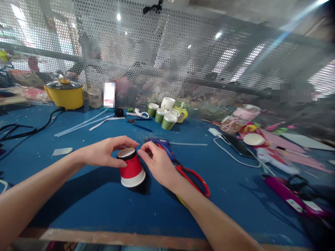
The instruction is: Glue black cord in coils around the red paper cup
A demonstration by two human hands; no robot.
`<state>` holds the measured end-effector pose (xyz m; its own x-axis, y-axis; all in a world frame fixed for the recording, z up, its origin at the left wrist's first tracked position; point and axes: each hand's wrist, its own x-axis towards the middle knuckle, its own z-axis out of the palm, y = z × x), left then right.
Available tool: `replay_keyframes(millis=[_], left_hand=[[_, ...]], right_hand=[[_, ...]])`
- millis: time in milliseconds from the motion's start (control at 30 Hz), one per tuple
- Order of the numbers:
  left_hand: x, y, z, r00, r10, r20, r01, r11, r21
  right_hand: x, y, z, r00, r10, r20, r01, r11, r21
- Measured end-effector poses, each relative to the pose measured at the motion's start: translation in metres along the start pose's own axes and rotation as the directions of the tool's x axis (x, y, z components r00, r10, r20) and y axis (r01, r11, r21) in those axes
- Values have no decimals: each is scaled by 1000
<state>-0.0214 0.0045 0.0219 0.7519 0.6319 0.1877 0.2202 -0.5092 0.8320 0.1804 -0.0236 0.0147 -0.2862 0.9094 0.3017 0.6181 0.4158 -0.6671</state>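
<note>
A red paper cup (132,169) with a white rim stands upside down on the blue table (91,198), a thin black band around its top. My left hand (103,153) grips the cup's upturned base between thumb and fingers. My right hand (157,162) pinches at the black band on the cup's right side. Red-handled scissors (195,177) lie just behind my right wrist, next to a blue glue gun (163,144).
Green and white paper cups (163,113) stand at the back centre. A yellow electric pot (65,93) and a jar (94,97) sit back left, with clear glue sticks (83,122). A phone with white cable (235,144), pink paper (288,153) and purple scissors (293,198) lie right. A perforated metal screen (183,52) closes the back.
</note>
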Motion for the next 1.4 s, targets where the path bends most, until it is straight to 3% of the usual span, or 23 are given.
replay_keyframes(millis=[200,567,1000,1400], left_hand=[[0,1,-2,1000,-18,4,18,1000,14],[3,-6,7,1000,-3,-3,2,965,-262],[2,2,10,998,-21,-61,25,997,66],[5,7,20,962,-161,-219,168,986,12]], right_hand=[[-1,2,4,1000,16,2,-15,1000,-11],[-4,2,5,995,59,84,-71,987,145],[-8,-4,10,999,49,3,-49,997,53],[-11,-3,16,998,-10,-58,6,998,-69]])
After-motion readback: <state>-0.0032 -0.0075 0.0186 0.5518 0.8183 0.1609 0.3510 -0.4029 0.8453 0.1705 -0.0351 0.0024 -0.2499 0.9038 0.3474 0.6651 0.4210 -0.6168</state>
